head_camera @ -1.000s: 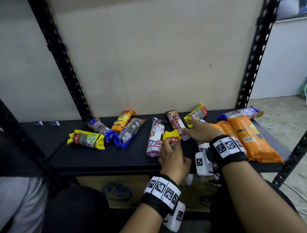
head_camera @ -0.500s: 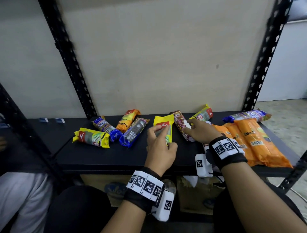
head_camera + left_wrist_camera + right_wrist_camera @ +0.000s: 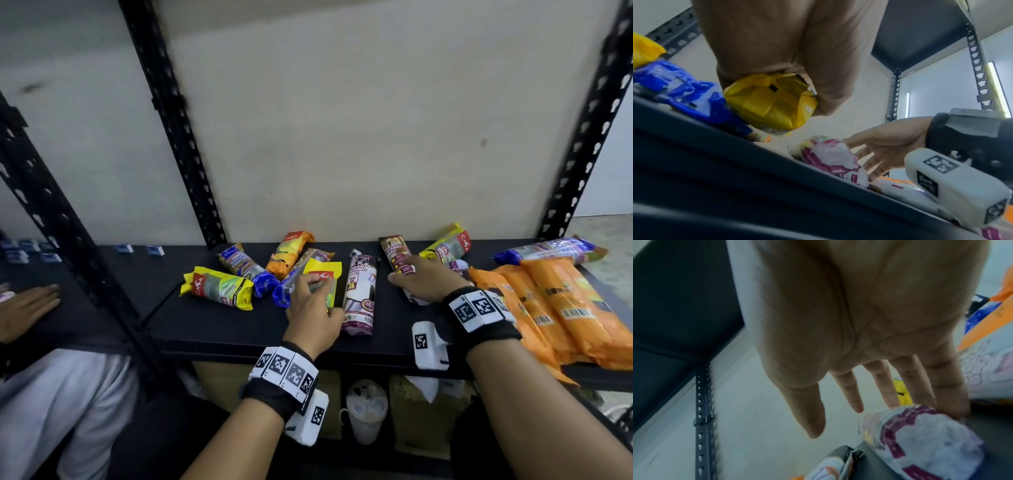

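Note:
My left hand (image 3: 313, 291) grips a yellow roll pack (image 3: 322, 274) just above the black shelf (image 3: 239, 337), beside a blue-ended pack (image 3: 286, 291). The left wrist view shows the fingers (image 3: 760, 48) curled round the yellow pack (image 3: 772, 104), whose end sticks out below them. My right hand (image 3: 421, 277) lies flat with straight fingers over a brown drawstring-bag roll (image 3: 397, 253) and a purple-and-white roll. In the right wrist view the fingers (image 3: 920, 382) touch the purple-and-white roll (image 3: 925, 438), with the palm open above it.
More packs lie across the shelf: a yellow one (image 3: 219, 287), a blue one (image 3: 245, 267), an orange one (image 3: 289, 251), a white-purple roll (image 3: 359, 298), big orange packs (image 3: 565, 308) at the right. Another person's hand (image 3: 24, 306) rests at the left. Black rack posts (image 3: 178, 144) flank the shelf.
My left hand has carried the yellow pack from the shelf's front middle to the left and farther back, beside the blue-ended pack. My right hand has stayed on the rolls.

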